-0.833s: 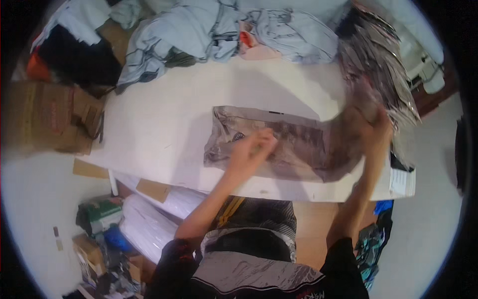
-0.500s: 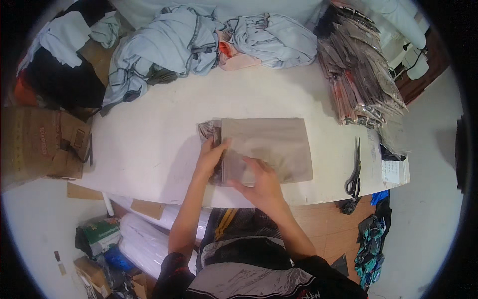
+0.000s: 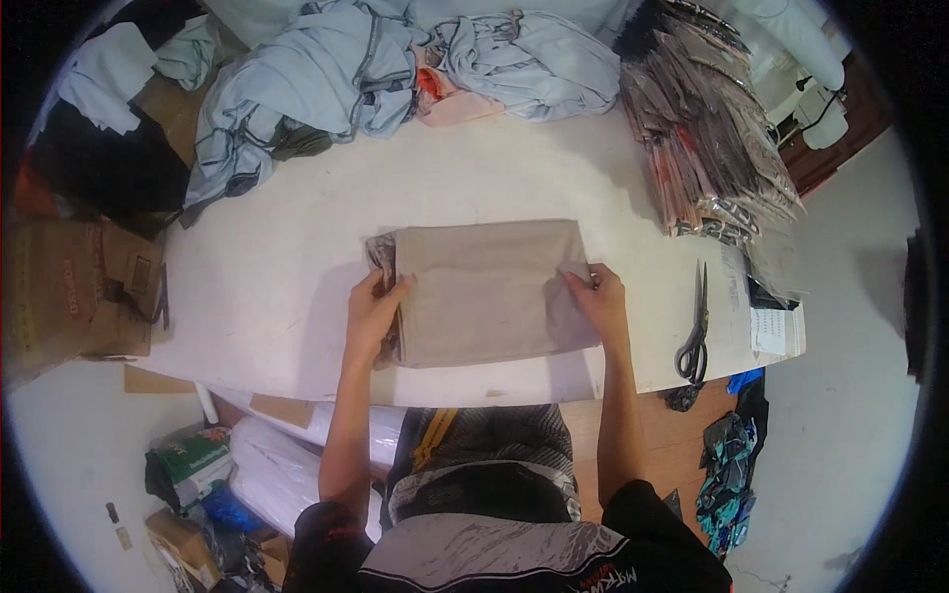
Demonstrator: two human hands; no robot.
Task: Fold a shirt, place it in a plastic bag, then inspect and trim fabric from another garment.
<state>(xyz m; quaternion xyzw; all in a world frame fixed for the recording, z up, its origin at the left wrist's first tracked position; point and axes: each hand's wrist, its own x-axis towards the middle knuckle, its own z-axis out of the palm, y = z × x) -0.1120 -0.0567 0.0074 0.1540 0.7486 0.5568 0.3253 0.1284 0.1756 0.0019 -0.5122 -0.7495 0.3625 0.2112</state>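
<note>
A folded beige cloth point(image 3: 484, 296) lies flat on the white table in front of me, with a crinkled, shiny, darker layer point(image 3: 384, 257) showing along its left edge. My left hand point(image 3: 374, 311) grips that left edge, thumb on top and fingers curled round the side. At the opposite edge my right hand point(image 3: 599, 301) pinches the cloth's right side between thumb and fingers. Both hands are closed on the cloth, and their fingertips are partly hidden by it.
Black-handled scissors point(image 3: 694, 336) lie to the right. A tall stack of bagged folded garments point(image 3: 702, 138) stands at the back right. Light blue cloth heaps point(image 3: 297, 84) line the far edge. A cardboard box point(image 3: 79, 287) sits at the left, and the white table's point(image 3: 267, 296) near edge is before me.
My right hand has gone from the middle of the cloth to its right edge and taken hold there. My left hand stays on the left edge. The view has shifted slightly.
</note>
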